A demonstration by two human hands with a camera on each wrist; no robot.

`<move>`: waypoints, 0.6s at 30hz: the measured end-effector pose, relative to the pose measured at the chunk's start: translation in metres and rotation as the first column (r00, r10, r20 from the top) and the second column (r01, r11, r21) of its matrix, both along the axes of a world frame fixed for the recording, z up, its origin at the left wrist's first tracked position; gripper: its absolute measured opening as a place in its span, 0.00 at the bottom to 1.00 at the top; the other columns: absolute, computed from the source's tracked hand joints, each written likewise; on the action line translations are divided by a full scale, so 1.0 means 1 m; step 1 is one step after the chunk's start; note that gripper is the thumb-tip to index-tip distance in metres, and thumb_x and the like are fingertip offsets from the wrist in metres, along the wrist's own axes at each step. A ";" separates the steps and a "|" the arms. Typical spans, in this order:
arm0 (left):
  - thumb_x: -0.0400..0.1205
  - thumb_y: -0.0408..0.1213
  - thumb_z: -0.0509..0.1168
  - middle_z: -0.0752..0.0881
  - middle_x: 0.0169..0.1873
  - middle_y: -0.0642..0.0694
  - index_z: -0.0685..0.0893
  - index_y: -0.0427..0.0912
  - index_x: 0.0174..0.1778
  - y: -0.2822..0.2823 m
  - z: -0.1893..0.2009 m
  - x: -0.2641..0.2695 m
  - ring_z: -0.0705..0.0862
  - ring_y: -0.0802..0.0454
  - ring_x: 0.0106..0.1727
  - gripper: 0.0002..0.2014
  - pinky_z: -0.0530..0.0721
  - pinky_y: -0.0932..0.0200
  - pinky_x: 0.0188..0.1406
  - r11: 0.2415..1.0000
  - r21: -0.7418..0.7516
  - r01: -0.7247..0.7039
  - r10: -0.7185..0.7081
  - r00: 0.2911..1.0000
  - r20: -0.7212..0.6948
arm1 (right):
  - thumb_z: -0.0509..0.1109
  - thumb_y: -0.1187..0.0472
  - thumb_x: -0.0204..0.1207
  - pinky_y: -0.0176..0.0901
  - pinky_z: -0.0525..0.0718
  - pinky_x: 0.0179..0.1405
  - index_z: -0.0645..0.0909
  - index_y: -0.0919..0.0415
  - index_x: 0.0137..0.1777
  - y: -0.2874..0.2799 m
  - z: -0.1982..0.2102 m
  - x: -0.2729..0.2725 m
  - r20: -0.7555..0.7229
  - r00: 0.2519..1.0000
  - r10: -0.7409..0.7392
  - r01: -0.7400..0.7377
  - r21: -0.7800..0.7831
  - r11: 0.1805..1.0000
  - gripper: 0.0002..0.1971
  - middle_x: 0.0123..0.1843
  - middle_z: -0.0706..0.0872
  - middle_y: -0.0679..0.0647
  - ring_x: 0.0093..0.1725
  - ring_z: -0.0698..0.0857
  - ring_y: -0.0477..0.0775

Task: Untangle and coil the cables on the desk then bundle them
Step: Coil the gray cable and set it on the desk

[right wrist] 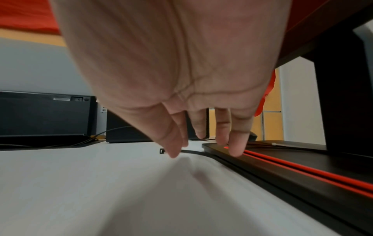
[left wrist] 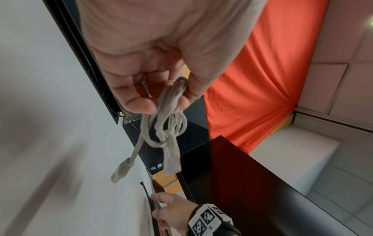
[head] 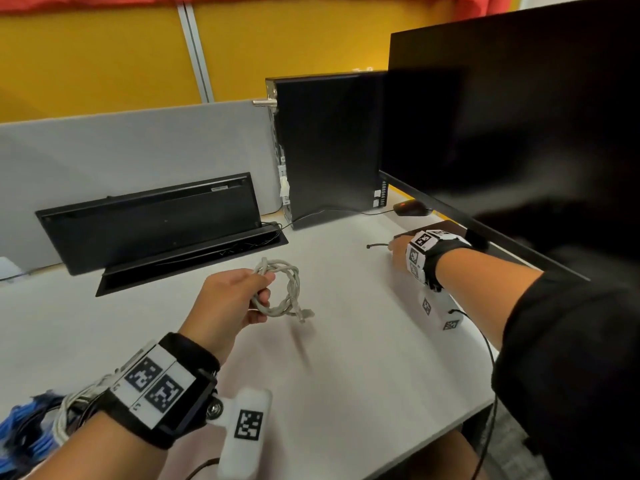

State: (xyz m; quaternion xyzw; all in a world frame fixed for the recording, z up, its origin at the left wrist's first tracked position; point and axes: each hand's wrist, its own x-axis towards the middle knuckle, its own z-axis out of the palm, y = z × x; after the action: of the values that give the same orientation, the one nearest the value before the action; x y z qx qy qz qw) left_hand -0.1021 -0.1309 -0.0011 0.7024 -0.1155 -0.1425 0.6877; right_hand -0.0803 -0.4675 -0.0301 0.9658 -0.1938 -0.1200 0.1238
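My left hand [head: 228,306] grips a small coil of grey network cable [head: 280,289] and holds it a little above the white desk [head: 346,375]. In the left wrist view the thumb and fingers of that left hand [left wrist: 153,76] pinch the coil [left wrist: 161,127], and two plug ends [left wrist: 121,170] dangle below it. My right hand [head: 398,244] reaches far right to a black zip tie [head: 377,245] lying beside the monitor base. In the right wrist view its fingers [right wrist: 236,143] point straight down, and the thumb tip touches the zip tie [right wrist: 193,152].
A large black monitor [head: 519,116] overhangs the right side; its flat base [right wrist: 282,167] carries red strips. A black PC tower [head: 329,143], a mouse [head: 412,208] and an upended keyboard [head: 149,223] over a cable slot line the back. Blue and grey cables [head: 24,427] pile at the near left.
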 end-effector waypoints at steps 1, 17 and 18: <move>0.81 0.34 0.69 0.78 0.25 0.45 0.85 0.39 0.33 0.000 -0.001 0.002 0.77 0.51 0.28 0.11 0.81 0.58 0.27 1.000 0.001 0.004 -0.004 1.000 -0.001 | 0.63 0.57 0.79 0.53 0.80 0.63 0.77 0.52 0.71 0.002 0.003 0.004 -0.015 1.000 -0.019 0.019 -0.013 1.000 0.20 0.68 0.83 0.54 0.64 0.83 0.61; 0.81 0.34 0.69 0.78 0.25 0.45 0.86 0.33 0.41 0.003 -0.015 0.024 0.77 0.51 0.28 0.07 0.80 0.58 0.27 1.000 0.007 -0.024 0.024 0.999 -0.041 | 0.72 0.60 0.73 0.44 0.83 0.37 0.71 0.59 0.33 -0.005 -0.011 0.044 0.066 0.996 -0.058 0.056 0.032 0.998 0.13 0.30 0.77 0.51 0.28 0.76 0.50; 0.81 0.34 0.69 0.78 0.25 0.45 0.86 0.33 0.41 0.003 -0.016 0.023 0.77 0.51 0.27 0.07 0.80 0.59 0.26 1.000 0.005 -0.025 0.025 0.999 -0.043 | 0.72 0.62 0.73 0.43 0.83 0.37 0.69 0.59 0.31 -0.002 -0.010 0.044 0.063 0.997 -0.051 0.048 0.037 0.998 0.15 0.29 0.76 0.51 0.27 0.75 0.50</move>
State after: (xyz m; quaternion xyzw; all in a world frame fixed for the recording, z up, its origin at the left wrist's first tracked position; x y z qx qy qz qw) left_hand -0.0789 -0.1278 -0.0166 0.7022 -0.0915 -0.1490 0.6901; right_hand -0.0364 -0.4691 -0.0398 0.9660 -0.2193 -0.0957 0.0976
